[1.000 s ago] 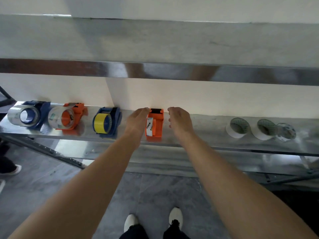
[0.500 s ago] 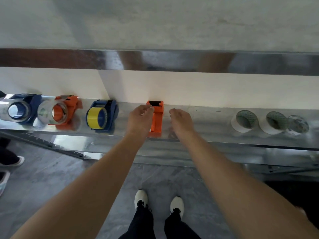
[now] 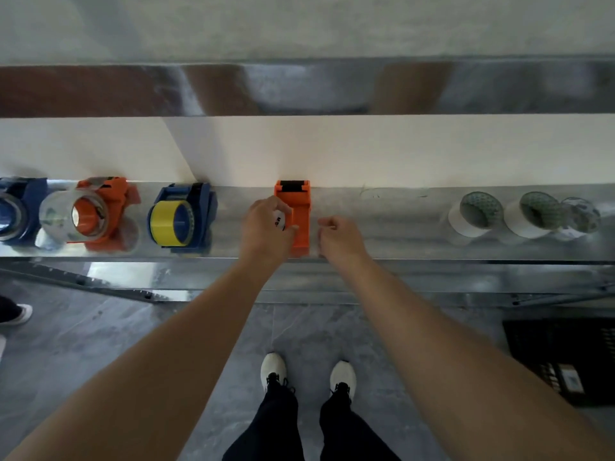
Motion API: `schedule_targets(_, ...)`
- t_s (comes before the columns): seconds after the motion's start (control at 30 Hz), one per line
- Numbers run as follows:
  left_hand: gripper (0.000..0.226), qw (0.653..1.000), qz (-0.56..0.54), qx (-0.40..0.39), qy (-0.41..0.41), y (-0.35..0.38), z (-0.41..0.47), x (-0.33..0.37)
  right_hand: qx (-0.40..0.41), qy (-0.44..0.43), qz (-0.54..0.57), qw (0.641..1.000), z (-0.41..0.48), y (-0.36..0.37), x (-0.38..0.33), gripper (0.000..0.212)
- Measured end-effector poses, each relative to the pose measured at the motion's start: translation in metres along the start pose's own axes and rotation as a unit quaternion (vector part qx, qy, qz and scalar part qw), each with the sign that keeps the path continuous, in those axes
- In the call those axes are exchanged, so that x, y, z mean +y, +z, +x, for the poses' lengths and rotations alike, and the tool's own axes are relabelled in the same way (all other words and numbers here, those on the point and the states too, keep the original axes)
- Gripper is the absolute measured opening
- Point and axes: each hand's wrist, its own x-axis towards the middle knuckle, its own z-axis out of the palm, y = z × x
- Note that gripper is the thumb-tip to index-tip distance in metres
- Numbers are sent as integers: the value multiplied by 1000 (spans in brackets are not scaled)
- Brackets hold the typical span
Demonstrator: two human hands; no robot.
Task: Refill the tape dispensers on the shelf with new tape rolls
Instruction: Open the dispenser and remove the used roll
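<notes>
An empty orange tape dispenser (image 3: 299, 211) stands on the metal shelf (image 3: 392, 227) at the centre, its black roller end toward the wall. My left hand (image 3: 266, 227) grips its left side, with the thumb on its top and the fingers over a white label. My right hand (image 3: 339, 239) hovers just right of the dispenser with its fingers curled, holding nothing. At the shelf's right end stand three new rolls: two white rolls (image 3: 472, 216) (image 3: 532, 216) and a smaller clear roll (image 3: 580, 216).
Three loaded dispensers sit to the left: blue with yellow tape (image 3: 181, 221), orange with clear tape (image 3: 96, 214), blue with clear tape (image 3: 16, 211). A wall backs the shelf and an upper shelf edge (image 3: 299, 88) overhangs. A dark crate (image 3: 565, 357) sits on the floor at right.
My left hand has closed onto the orange dispenser's left side. My right hand has curled its fingers and drawn slightly back from the dispenser. The view has tilted downward.
</notes>
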Motion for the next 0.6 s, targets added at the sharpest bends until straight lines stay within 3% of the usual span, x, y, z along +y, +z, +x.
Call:
schedule_targets(0.13, 28, 1000, 4, 16, 19, 1, 1, -4, -3, 14, 21, 1000, 9, 7, 11, 20)
schedule_targets(0.2, 29, 1000, -23, 18, 9, 2, 0, -7, -2, 3, 15, 1000, 12, 10, 16, 10)
schedule_targets(0.4, 28, 992, -124, 26, -22, 0, -5, -13, 44, -37, -28, 998, 6, 5, 15, 19)
schedule_targets(0.43, 31, 989, -145, 25, -32, -1, -6, -14, 49, -39, -5, 998, 6, 3, 15, 11)
schedule_targets(0.53, 45, 971, -223, 3, -88, 1, -6, -22, 33, -39, 40, 998, 5, -3, 16, 21)
schedule_targets(0.6, 44, 961, -254, -13, -110, 5, -5, -28, 33, -50, 41, 997, 2, -5, 15, 19)
